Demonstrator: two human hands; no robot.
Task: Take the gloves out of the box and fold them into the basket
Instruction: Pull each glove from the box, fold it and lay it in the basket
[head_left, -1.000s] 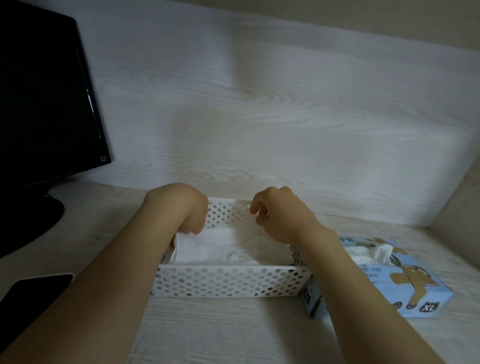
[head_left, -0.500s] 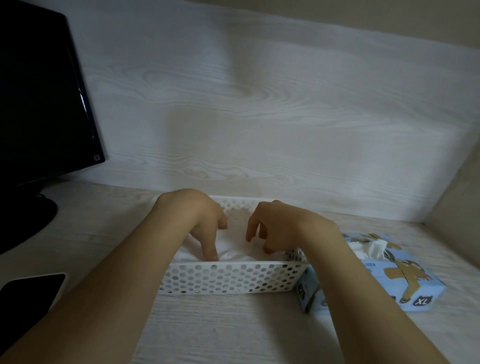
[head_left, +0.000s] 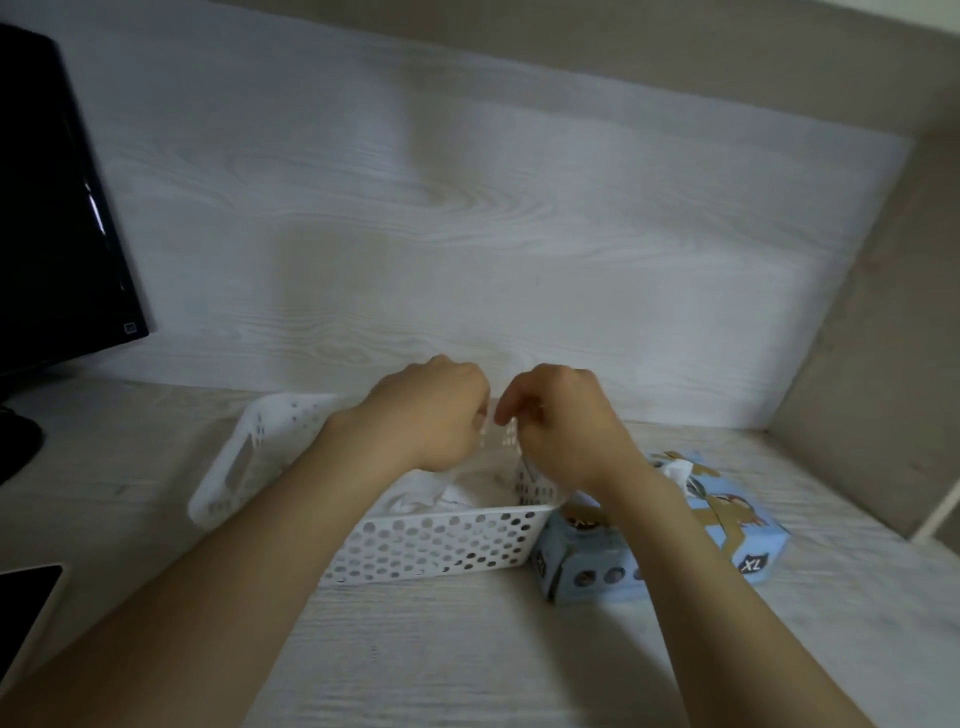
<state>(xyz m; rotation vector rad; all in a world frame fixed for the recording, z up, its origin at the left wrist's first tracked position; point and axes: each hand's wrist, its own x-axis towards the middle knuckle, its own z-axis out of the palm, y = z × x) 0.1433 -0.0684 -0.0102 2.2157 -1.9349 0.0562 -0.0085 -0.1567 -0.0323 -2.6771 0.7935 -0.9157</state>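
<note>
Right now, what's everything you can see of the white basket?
The white basket looks like plastic: rectangular, walls perforated with round holes, a slot handle in the left end wall. It sits upright on the desk, turned slightly. White gloves lie inside. The blue glove box sits at its near right corner, seemingly touching. The left hand and right hand are above its far right part; contact unclear.

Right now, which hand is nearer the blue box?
The right hand: its wrist crosses over the blue XL glove box, while the left hand sits farther away, above the white holed basket.
</note>
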